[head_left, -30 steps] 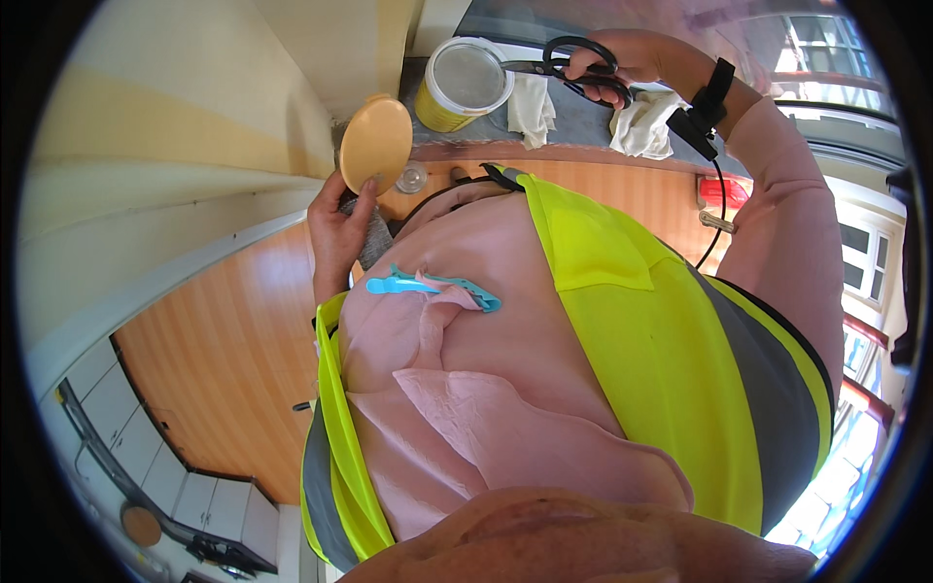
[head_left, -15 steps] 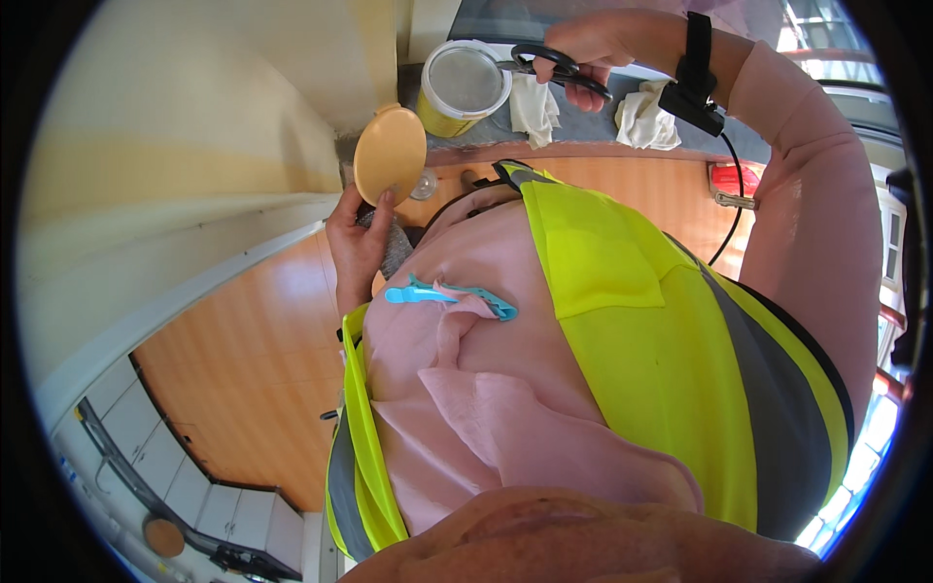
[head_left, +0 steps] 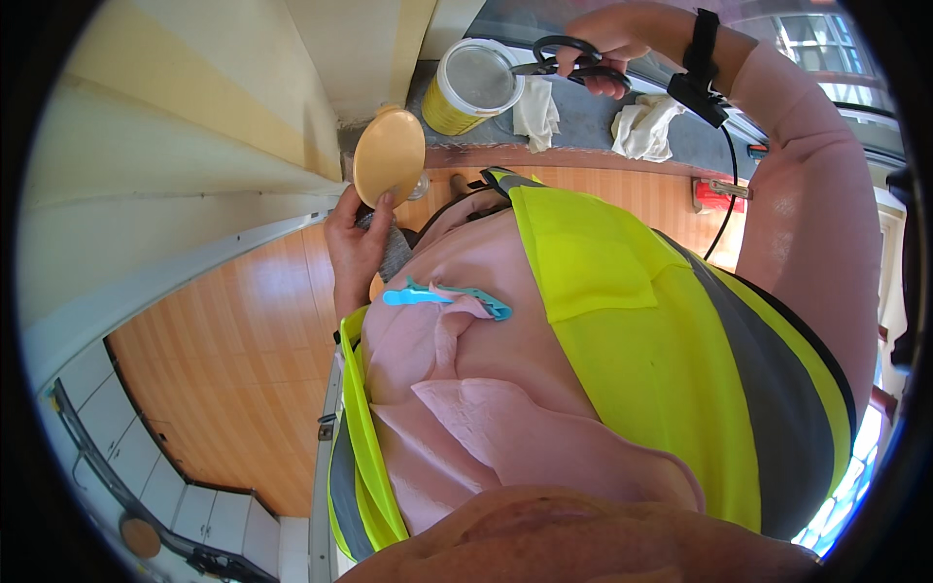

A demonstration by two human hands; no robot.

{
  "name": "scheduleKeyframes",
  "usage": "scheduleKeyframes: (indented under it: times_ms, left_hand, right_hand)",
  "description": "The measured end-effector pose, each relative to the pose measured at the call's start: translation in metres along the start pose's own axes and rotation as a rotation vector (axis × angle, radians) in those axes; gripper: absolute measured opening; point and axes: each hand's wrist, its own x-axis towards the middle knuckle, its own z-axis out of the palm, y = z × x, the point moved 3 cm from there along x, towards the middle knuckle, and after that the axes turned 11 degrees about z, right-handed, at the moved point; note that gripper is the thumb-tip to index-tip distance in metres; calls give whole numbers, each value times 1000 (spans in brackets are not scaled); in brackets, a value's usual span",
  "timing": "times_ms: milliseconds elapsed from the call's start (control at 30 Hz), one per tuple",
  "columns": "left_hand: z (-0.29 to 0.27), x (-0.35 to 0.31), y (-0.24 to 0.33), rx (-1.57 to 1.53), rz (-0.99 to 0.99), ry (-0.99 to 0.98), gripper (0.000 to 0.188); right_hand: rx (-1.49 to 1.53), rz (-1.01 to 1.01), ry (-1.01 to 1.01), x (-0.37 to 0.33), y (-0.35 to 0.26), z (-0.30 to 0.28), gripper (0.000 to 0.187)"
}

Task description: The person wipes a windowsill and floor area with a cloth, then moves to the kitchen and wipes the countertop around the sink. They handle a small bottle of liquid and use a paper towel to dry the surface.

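My left hand is closed on the edge of a round tan lid with a small tab at its top, thumb on its face. My right hand grips the black loop handles of a pair of scissors. The scissors' metal blades point left, reaching the right rim of a white and yellow bucket. Whether the tips touch the rim or are inside it, I cannot tell. The bucket stands on a grey sill and has a pale grey surface within its rim.
Two crumpled white cloths lie on the grey sill right of the bucket. A cream wall rises close on the left. A red object is beyond the sill's front edge at right. White cabinets stand at lower left.
The scissors have drawn slightly to the right, showing more blade beside the bucket. The whole view has shifted a little. My left hand keeps its hold on the lid.
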Motion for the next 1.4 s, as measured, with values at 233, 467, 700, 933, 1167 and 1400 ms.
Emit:
scheduleKeyframes:
  times_ms: [233, 467, 700, 933, 1167, 1400]
  left_hand:
    - [2, -1, 5, 5, -56, 10, 18]
    - [12, 10, 12, 61, -64, -37, 26]
    - [26, 17, 7, 28, -85, -49, 23]
    - [32, 23, 15, 33, -117, -70, 27]
    - [37, 27, 29, 31, -134, 9, 26]
    - [47, 34, 44, 148, -157, 33, 26]
  right_hand:
    - [55, -194, -147, -9, 15, -4, 36]
    - [44, -349, -115, -10, 22, 9, 36]
    - [82, -363, -109, -28, 33, 11, 37]
    - [99, -482, -84, -37, 48, 19, 34]
    - [-7, -624, 69, -39, 65, 27, 33]
    - [-25, -773, 32, -30, 67, 26, 33]
